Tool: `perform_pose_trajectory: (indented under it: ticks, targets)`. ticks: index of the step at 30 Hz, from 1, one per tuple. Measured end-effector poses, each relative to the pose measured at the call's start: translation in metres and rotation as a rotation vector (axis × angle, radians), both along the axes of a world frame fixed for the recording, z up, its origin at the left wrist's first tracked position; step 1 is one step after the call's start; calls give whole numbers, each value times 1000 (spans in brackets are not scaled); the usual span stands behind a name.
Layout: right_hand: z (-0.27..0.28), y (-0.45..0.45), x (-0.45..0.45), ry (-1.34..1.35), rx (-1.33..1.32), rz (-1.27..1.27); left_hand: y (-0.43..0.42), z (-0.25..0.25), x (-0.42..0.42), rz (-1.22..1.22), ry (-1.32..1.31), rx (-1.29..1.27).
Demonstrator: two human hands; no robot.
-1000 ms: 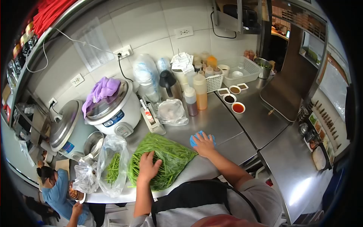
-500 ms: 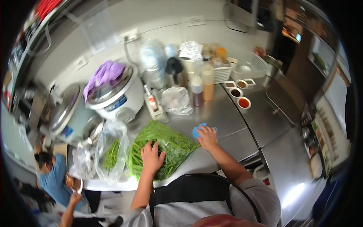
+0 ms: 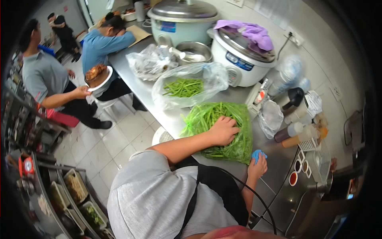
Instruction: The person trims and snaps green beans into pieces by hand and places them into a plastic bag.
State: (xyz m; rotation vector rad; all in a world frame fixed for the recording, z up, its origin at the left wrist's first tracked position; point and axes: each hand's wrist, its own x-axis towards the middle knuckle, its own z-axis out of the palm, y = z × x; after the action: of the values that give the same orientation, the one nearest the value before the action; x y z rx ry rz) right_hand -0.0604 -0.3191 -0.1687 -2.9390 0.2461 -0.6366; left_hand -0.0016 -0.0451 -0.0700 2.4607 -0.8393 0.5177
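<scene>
A green plastic bag (image 3: 234, 151) packed with long green vegetables (image 3: 211, 113) lies on the steel counter in front of me. My left hand (image 3: 223, 130) rests on top of it, fingers slightly bent and apart over the greens. Just right of the bag, my right hand (image 3: 258, 166) grips a crumpled blue cloth (image 3: 258, 154) against the counter. Beyond the green bag stands an open clear plastic bag (image 3: 164, 93) with cut green stalks (image 3: 184, 87) inside.
Two rice cookers (image 3: 238, 53) (image 3: 183, 24) and a metal pot (image 3: 195, 51) stand along the back. Squeeze bottles (image 3: 292, 129) and small sauce bowls (image 3: 293, 179) are to the right. At left, one person (image 3: 49, 75) holds a bowl of food (image 3: 99, 77); another (image 3: 103, 44) leans on the counter.
My view has swung left, bringing in the people and the floor. My left hand stays on the green bag; my right hand now has its fingers closed round the blue cloth instead of spread on it.
</scene>
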Motion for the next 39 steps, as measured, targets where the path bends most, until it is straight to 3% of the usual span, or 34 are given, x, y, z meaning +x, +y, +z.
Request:
perform_pose_trajectory:
  ticks: [7,11,15,18,21,22,25,29,32,34,35,36,37,39]
  targets:
    - [-5,-5,2,-8,9,33,1,-2,9,-12,-20,-130]
    - [-1,-4,0,-25,36,27,6,-2,19,-36,-30,-358]
    - [2,-2,-1,-22,63,11,24,16,22,98,332,-628]
    - [5,-1,-1,-8,58,-6,38,28,21,129,314,-619]
    - [4,1,-1,-11,62,-7,46,44,18,145,367,-768]
    - [7,2,0,-11,67,0,49,48,21,103,293,-787]
    - [7,1,-3,-13,67,9,53,77,13,77,395,-773]
    - [0,-4,1,-6,72,25,55,76,14,-42,458,-969]
    - [35,15,16,143,254,-62,47,79,11,-102,526,-1095]
    - [86,49,28,-74,302,162,45,77,8,-85,569,-1026]
    - [104,65,35,-158,494,347,43,76,6,-91,586,-989]
    - [112,81,42,-205,525,518,40,74,3,-74,552,-914]
    - [122,97,43,-228,455,643,36,71,0,-75,517,-841]
    - [135,125,39,-102,335,642,30,68,-6,-141,539,-906]
